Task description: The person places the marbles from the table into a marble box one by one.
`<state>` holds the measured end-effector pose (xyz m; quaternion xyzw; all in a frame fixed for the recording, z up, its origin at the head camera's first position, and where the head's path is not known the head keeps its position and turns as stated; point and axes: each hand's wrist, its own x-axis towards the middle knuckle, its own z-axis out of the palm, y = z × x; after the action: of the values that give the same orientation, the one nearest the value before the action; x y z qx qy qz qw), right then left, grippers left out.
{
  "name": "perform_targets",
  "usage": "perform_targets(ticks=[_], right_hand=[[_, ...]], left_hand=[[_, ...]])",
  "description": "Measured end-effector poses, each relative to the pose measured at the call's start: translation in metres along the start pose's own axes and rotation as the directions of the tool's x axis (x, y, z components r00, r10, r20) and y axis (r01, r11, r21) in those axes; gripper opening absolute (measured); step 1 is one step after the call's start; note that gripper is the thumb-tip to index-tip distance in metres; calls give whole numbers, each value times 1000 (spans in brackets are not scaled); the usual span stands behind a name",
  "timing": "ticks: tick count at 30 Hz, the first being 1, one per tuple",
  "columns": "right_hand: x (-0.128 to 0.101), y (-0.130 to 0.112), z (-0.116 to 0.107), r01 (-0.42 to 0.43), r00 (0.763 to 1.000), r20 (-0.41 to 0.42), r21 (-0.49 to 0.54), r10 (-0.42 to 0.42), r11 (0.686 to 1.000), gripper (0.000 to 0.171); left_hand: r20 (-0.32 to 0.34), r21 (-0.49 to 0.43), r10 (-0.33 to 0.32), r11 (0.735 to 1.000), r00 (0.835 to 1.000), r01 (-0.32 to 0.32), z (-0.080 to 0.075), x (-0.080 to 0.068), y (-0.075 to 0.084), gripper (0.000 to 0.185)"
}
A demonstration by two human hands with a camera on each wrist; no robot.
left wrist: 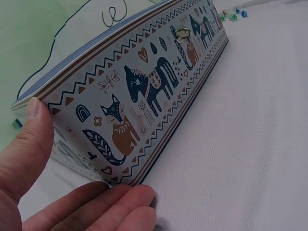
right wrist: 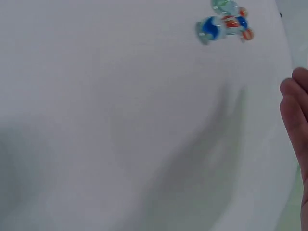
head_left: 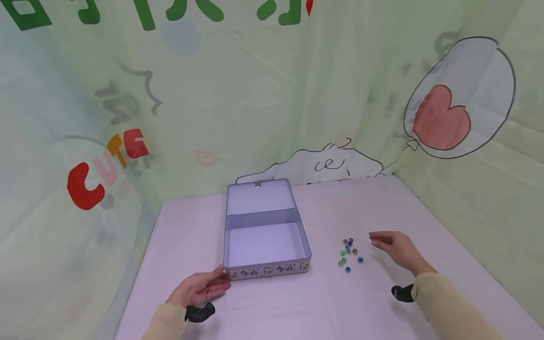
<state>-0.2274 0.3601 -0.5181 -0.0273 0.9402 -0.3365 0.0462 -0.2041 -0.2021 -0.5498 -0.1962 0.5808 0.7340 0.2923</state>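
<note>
Box [head_left: 267, 270], lid [head_left: 260, 197] folded back, sits on the table [head_left: 297, 311]; my left hand [head_left: 199, 289] touches its near left corner, thumb and fingers loosely extended. My right hand [head_left: 399, 249], fingers nearly straight, holding nothing visible, hovers beside the marbles [head_left: 348, 251], right of the box.

On my head feed the box [head_left: 267, 271] is lilac inside at six o'clock; my left-wrist feed shows its white side, zigzag-bordered and patterned with navy and rust animals [left wrist: 156, 89]. Marbles [head_left: 348, 251] at half past four are blue, green and amber. At two o'clock, a black-outlined balloon [head_left: 488, 85] bears a red heart [head_left: 442, 120].
</note>
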Motion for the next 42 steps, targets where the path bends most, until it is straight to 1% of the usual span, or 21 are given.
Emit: perform_targets(ticks=[4, 7, 9, 12, 14, 18, 21, 24, 27, 29, 32, 37, 40, 42], right_hand=[[-6, 17, 15, -32, 999, 31, 118, 29, 993, 40], [-6, 27, 22, -37, 998, 57, 176, 27, 984, 40], [-6, 32, 26, -57, 997, 65, 196, 45, 979, 39], [-5, 37, 31, -59, 995, 90, 201, 42, 978, 38], [-4, 38, 35, -67, 994, 104, 208, 46, 976, 37], [0, 38, 39, -30, 991, 133, 226, 0, 974, 37], [3, 34, 39, -3, 992, 125, 199, -22, 980, 35], [5, 30, 41, 17, 994, 104, 118, -29, 993, 32], [6, 24, 43, 32, 995, 94, 35, -35, 999, 30], [6, 18, 45, 37, 995, 95, -2, -37, 999, 29], [7, 9, 47, 76, 992, 108, -46, -70, 996, 27], [7, -4, 52, 135, 985, 127, -127, -119, 983, 21], [5, -7, 50, 125, 986, 130, -120, -109, 985, 20], [2, -4, 45, 101, 986, 139, -61, -92, 993, 20]], left_hand=[[-3, -15, -8, 1000, 1000, 8, 0, 0, -2, 64], [11, -8, -4, 1000, 1000, 4, -1, 1, -2, 66], [25, -1, 0, 1000, 1000, 0, -2, 1, -2, 66], [39, 16, 7, 1000, 999, -8, -3, 1, -2, 67], [32, 25, 9, 1000, 999, -10, -3, 0, -1, 68], [1, 11, 2, 1000, 1000, -2, -2, -2, 0, 67], [1, 0, -2, 1000, 1000, 2, -2, -4, 1, 66], [25, 0, -3, 1000, 1000, 3, -1, -5, 1, 67], [51, -1, -6, 1000, 999, 6, -2, -6, 2, 66], [63, -3, -7, 1000, 998, 7, -2, -7, 2, 64], [72, -7, -11, 1000, 997, 11, -3, -7, 2, 62], [52, 15, -5, 1000, 999, 4, -3, -4, 0, 67], [28, 39, -3, 999, 1000, 2, -2, -3, 0, 70], [15, 43, -6, 999, 1000, 5, -2, -2, -1, 70]])
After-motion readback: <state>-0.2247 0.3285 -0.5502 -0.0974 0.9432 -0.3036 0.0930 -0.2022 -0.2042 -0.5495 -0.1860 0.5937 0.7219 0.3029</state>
